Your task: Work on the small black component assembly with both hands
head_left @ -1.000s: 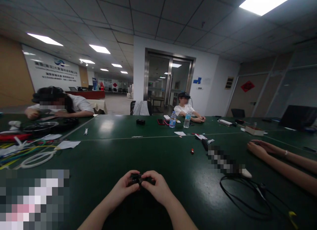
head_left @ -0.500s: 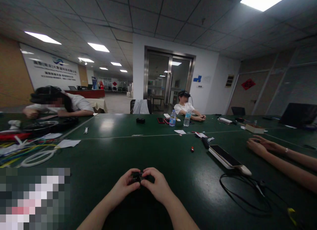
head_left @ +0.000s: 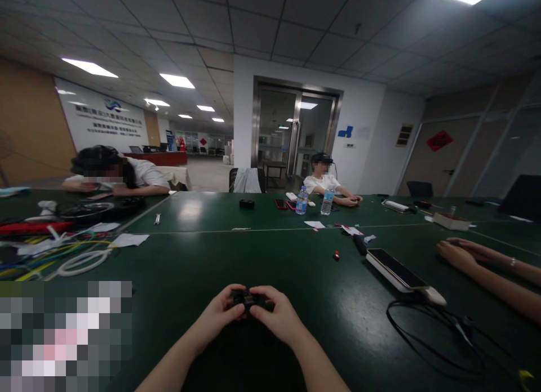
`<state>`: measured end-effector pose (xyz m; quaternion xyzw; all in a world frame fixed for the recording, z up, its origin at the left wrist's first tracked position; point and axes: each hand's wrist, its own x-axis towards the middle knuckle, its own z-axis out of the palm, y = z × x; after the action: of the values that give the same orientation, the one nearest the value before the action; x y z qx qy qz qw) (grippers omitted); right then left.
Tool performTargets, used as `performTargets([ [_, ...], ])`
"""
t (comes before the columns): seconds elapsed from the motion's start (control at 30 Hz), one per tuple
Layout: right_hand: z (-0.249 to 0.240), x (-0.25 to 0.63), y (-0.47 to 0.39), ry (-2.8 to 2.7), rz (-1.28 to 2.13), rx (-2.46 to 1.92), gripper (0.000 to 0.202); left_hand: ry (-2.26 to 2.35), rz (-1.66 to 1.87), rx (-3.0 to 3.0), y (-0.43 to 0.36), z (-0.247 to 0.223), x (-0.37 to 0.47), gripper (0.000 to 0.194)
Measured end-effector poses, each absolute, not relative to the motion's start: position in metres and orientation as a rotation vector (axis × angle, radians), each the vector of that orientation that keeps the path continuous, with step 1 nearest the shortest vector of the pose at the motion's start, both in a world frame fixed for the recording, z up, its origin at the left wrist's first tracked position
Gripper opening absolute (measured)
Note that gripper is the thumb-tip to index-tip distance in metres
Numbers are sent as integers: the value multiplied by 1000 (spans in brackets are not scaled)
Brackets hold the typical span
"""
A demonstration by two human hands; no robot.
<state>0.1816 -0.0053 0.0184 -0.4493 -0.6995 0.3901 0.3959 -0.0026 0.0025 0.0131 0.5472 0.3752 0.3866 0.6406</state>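
Observation:
A small black object (head_left: 245,297) is held between my two hands above the dark green table (head_left: 296,268). Its exact kind is too small and dark to make out. My left hand (head_left: 226,306) has thumb and fingers closed on its left side. On the opposite side my right hand (head_left: 271,307) grips it in the same way, the thumb tips a short gap apart. Fingers cover much of the object. A small red item (head_left: 336,255) lies on the table to the right, beyond my hands.
To the right lie a phone on a white device (head_left: 395,271), a black cable (head_left: 431,352) and another person's hands (head_left: 460,254). Tangled cables (head_left: 80,262) fill the left. Two water bottles (head_left: 301,201) stand farther back. Two people sit across the table.
The whole view has shifted, so the scene sits farther right. My thumbs have moved slightly apart, showing more of the black object, which both hands still hold.

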Motion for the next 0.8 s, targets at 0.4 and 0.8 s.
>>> performTargets([
  [0.4,22,175,-11,-1759,953,-1141,36,1102,853,1263,8,13,9,41],
  [0.8,26,177,-13,-1818,866,-1172,34,1107,906,1251,6,17,13,32],
])
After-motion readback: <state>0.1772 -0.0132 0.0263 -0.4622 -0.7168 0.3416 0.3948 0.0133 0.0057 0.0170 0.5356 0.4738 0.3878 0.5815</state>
